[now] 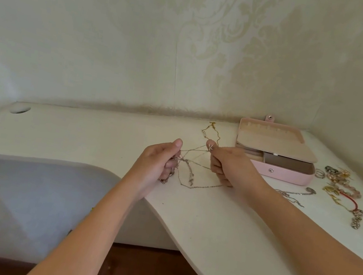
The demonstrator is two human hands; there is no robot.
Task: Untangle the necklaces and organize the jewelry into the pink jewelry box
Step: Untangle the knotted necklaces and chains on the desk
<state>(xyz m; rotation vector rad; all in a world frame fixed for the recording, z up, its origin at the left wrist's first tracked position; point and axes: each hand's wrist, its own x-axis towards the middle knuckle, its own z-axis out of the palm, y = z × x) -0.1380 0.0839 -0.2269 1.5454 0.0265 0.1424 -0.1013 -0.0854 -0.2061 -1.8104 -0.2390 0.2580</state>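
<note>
Curving like a wave, the front edge of the white desk (pixel 209 220) is being traced from 9 o'clock down to 5 o'clock. Bare desktop is being left open from the hands out toward 9 o'clock, and the far side is being closed off by the papered wall (pixel 119 41) at 12.

The tangled necklaces (pixel 189 163) are being held over the desktop between both hands. A bunch of chain is being gripped in the curled fingers of the left hand (pixel 159 162), and a small pendant is being pinched by the right hand (pixel 228 166). The strands are being stretched roughly from 9 to 3 o'clock, with loops hanging toward 6.

The pink jewelry box (pixel 290 177) is being kept open at 2 o'clock from the right hand, with loose jewelry (pixel 342 185) beyond it at 3.
</note>
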